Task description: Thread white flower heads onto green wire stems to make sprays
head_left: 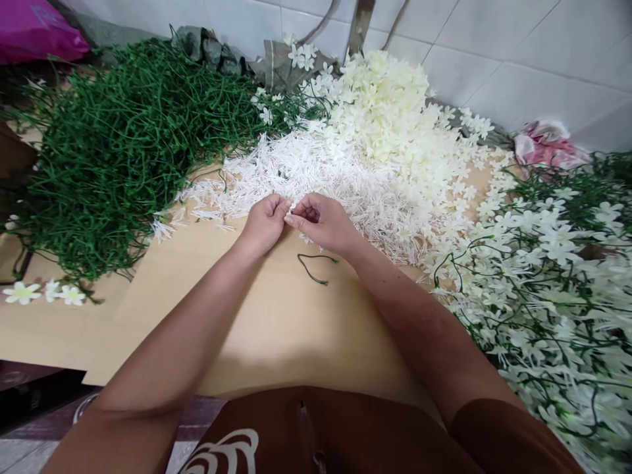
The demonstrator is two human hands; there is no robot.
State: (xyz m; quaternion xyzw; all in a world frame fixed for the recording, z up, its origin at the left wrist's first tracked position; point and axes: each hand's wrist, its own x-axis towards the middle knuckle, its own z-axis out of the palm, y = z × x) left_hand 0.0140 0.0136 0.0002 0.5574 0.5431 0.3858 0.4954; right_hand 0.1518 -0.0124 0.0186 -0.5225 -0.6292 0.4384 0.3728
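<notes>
Close together over the tan board [276, 322], both hands meet fingertip to fingertip. A small white flower piece [291, 208] shows between them, mostly covered by the fingers. My left hand [266, 222] is closed in a pinch at its left side. From the right, my right hand [323, 220] pinches the same piece with thumb and forefinger. Just below lies a bent green plastic stem [312, 271], touched by neither hand. Beyond the fingers spreads a heap of white stamens [316, 168], fine and thread-like.
A big pile of green stems [133, 145] fills the left. Cream petals [395, 112] are heaped at the back. Assembled white flowers on stems [553, 303] cover the right side. Three loose blossoms [22, 293] lie at the left edge. A tiled wall [518, 66] stands behind.
</notes>
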